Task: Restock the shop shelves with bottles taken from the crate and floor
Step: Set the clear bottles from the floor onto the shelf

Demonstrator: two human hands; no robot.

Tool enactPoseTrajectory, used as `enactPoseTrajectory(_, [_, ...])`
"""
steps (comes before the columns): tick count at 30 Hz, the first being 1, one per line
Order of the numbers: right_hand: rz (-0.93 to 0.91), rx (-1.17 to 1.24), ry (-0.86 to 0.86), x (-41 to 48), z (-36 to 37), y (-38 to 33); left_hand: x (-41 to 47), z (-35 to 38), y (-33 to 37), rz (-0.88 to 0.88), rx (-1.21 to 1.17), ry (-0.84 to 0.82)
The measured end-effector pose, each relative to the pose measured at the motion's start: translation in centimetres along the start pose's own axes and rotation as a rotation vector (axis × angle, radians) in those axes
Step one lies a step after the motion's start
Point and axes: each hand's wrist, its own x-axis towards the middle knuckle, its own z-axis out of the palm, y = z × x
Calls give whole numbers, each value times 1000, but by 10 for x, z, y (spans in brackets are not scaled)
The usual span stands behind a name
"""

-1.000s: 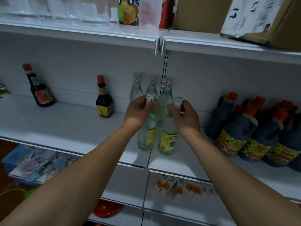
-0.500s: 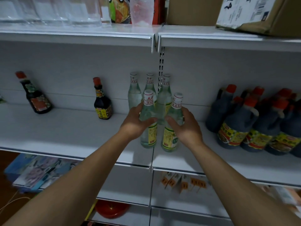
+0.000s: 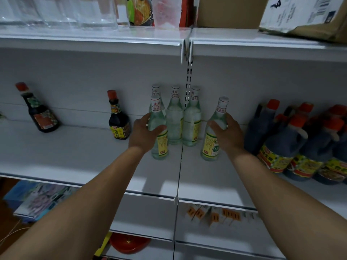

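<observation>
On the white metal shelf [image 3: 78, 158], the left grip [image 3: 144, 132] is wrapped round the shoulder of one clear glass bottle with a yellow label [image 3: 163, 145]. The right grip [image 3: 227, 132] is wrapped round a second clear glass bottle [image 3: 211, 147], which is slightly tilted. Both are best set base-flat, slid gently back and released only once steadied beside the back row of three matching bottles [image 3: 174, 119], clear of the dark sauce jugs [image 3: 281, 147].

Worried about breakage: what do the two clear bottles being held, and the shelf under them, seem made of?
Left bottle and right bottle: likely glass, glossy, see-through, paper-looking labels. Shelf: looks like white painted metal, smooth, thin folded front edge.
</observation>
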Motion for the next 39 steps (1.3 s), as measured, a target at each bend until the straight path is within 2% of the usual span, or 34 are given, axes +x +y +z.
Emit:
enactPoseTrajectory(8, [26,-60,9,25,8,-9,17,-2,-4,95,-69,34])
enactPoseTrajectory(19, [17,-28,9,35,16,-12,15,9,-13,1,-111,133])
enactPoseTrajectory(39, [-43,-45,-1,51,23,-4,11,14,-11,-46,-166,178])
